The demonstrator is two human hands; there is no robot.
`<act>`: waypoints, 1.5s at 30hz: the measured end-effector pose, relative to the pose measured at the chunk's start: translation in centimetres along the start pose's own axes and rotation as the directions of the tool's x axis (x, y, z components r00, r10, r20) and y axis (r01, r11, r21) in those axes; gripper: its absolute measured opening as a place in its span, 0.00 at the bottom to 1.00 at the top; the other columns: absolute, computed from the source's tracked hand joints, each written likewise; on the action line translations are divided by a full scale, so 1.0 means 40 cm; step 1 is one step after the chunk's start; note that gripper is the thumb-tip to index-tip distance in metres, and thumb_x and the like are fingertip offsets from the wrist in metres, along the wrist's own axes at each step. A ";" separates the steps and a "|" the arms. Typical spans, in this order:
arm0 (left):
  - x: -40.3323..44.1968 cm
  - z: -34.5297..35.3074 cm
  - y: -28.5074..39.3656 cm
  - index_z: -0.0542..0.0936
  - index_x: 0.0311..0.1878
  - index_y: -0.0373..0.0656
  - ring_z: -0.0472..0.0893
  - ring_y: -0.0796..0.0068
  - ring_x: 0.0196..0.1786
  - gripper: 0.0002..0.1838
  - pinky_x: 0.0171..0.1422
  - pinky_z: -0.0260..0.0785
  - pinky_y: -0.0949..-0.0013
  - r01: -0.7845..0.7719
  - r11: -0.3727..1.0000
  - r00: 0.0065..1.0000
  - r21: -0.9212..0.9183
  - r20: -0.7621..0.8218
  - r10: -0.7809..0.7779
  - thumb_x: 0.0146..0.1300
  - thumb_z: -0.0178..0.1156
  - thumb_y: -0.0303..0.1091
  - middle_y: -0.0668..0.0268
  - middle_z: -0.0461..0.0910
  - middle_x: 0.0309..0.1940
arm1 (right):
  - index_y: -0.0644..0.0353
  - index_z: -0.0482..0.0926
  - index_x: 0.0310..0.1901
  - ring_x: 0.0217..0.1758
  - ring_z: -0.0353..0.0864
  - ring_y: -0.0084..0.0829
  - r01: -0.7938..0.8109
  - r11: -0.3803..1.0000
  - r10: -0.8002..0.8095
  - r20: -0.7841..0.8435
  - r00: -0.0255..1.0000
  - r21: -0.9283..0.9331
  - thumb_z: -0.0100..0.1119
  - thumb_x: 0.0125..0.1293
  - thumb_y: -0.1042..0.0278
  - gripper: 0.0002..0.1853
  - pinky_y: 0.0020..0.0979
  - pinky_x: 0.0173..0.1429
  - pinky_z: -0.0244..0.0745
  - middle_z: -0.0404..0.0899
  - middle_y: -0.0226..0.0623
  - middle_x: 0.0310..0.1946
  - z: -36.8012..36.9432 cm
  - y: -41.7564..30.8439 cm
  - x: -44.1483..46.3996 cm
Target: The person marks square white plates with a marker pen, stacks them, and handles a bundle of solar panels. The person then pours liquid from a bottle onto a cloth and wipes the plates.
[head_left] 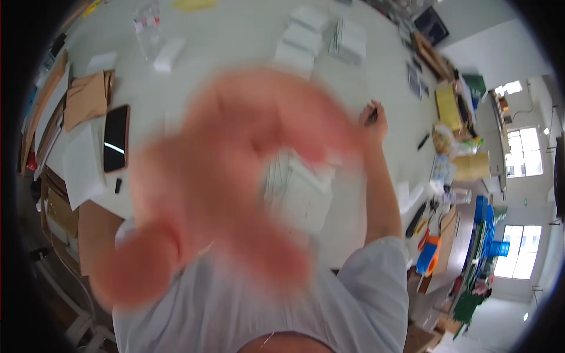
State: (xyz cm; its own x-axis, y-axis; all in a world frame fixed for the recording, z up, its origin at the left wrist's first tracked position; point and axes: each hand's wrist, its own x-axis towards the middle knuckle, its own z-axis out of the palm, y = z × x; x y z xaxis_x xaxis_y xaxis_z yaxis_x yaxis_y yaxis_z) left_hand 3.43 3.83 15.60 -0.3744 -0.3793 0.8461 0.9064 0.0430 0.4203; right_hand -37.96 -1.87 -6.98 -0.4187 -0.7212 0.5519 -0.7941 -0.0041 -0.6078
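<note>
Very close to the camera, my left hand [218, 159] looms large and blurred over the middle of the view. Its fingers are bent but spread apart, and I see nothing between them. Farther off over the table, at the end of a stretched arm, my right hand [376, 120] is closed around a small black object [371, 116], too small to name. Partly hidden behind the left hand lies a stack of folded white papers [306, 176]. More white paper stacks [303, 38] lie at the table's far side.
On the left are a phone [116, 138], a small black piece [119, 185], white sheets [82, 167] and brown cardboard [86, 97]. A clear bottle [148, 32] is at the far left. Along the right lie a black pen-like item [423, 141] and an orange-and-blue object [428, 256].
</note>
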 end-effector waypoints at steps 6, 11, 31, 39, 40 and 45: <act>-0.072 -0.179 -0.031 0.74 0.54 0.41 0.70 0.58 0.61 0.28 0.61 0.62 0.57 0.002 -0.132 0.865 0.991 -0.068 -0.497 0.49 0.68 0.39 0.57 0.70 0.59 | 0.53 0.74 0.54 0.52 0.76 0.42 0.129 0.976 -0.063 0.344 0.937 -0.174 0.50 0.53 0.88 0.26 0.34 0.56 0.73 0.79 0.40 0.48 -0.192 -0.166 -0.195; -0.192 -0.228 -0.151 0.71 0.58 0.42 0.63 0.56 0.67 0.33 0.64 0.62 0.54 -0.107 -0.285 0.560 0.952 -0.179 -0.809 0.48 0.69 0.39 0.57 0.65 0.63 | 0.52 0.73 0.56 0.57 0.71 0.45 0.324 0.910 -0.165 0.493 0.854 -0.258 0.49 0.49 0.89 0.30 0.38 0.60 0.69 0.76 0.36 0.53 -0.283 -0.207 -0.274; -0.148 -0.311 -0.249 0.73 0.49 0.45 0.70 0.57 0.54 0.29 0.59 0.66 0.62 -0.010 -0.281 0.332 0.960 -0.262 -0.906 0.43 0.72 0.43 0.60 0.72 0.48 | 0.47 0.65 0.65 0.67 0.62 0.43 0.485 0.801 -0.164 0.650 0.742 -0.352 0.59 0.50 0.77 0.37 0.43 0.69 0.54 0.62 0.42 0.66 -0.348 -0.356 -0.264; -0.130 -0.304 -0.252 0.73 0.48 0.43 0.70 0.56 0.54 0.30 0.60 0.66 0.63 -0.047 -0.329 0.307 0.943 -0.300 -0.903 0.43 0.71 0.47 0.59 0.72 0.49 | 0.47 0.61 0.67 0.70 0.58 0.42 0.528 0.848 -0.353 0.788 0.504 0.042 0.64 0.50 0.72 0.40 0.42 0.71 0.53 0.60 0.35 0.69 -0.236 -0.396 -0.233; -0.131 -0.304 -0.252 0.73 0.48 0.43 0.70 0.56 0.54 0.30 0.60 0.66 0.63 -0.053 -0.327 0.298 0.944 -0.297 -0.907 0.43 0.71 0.47 0.58 0.72 0.49 | 0.47 0.61 0.67 0.70 0.58 0.42 0.531 0.846 -0.358 0.784 0.508 0.042 0.64 0.50 0.72 0.40 0.42 0.71 0.53 0.60 0.35 0.69 -0.234 -0.395 -0.228; -0.126 -0.305 -0.244 0.73 0.48 0.42 0.70 0.56 0.55 0.30 0.60 0.66 0.63 -0.046 -0.315 0.292 0.948 -0.289 -0.912 0.43 0.71 0.46 0.58 0.72 0.49 | 0.48 0.61 0.67 0.68 0.61 0.42 0.613 0.788 -0.436 0.752 0.494 0.055 0.64 0.51 0.74 0.39 0.39 0.70 0.59 0.62 0.33 0.67 -0.212 -0.370 -0.230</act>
State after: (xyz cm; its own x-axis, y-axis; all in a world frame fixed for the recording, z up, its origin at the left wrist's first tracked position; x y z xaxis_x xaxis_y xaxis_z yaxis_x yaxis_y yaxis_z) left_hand -1.16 -5.95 3.25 -0.8792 -0.4165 -0.2312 -0.4537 0.8801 0.1399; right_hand -26.09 10.70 1.77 0.4713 -0.8753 0.1082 -0.8582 -0.4834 -0.1726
